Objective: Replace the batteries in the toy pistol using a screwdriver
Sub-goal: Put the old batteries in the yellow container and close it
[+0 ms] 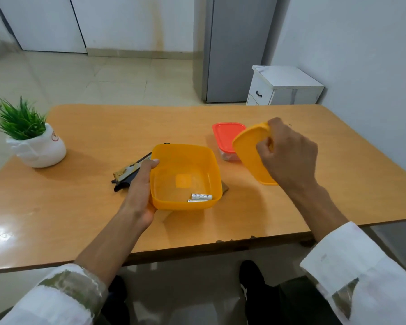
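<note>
An open orange plastic box point(164, 181) stands mid-table with two white batteries point(201, 197) lying in its near right corner. My left hand point(140, 188) grips the box's left wall, thumb on the rim. My right hand point(288, 153) holds the orange lid point(247, 151) tilted above the table, to the right of the box. A black and gold object point(127, 174), partly hidden by the box and my left hand, lies under and left of the box. I see no screwdriver.
A closed container with a red lid point(225, 134) stands behind the orange lid. A potted green plant point(36, 144) sits at the table's far left. A white cabinet point(284, 86) stands beyond the table's far edge.
</note>
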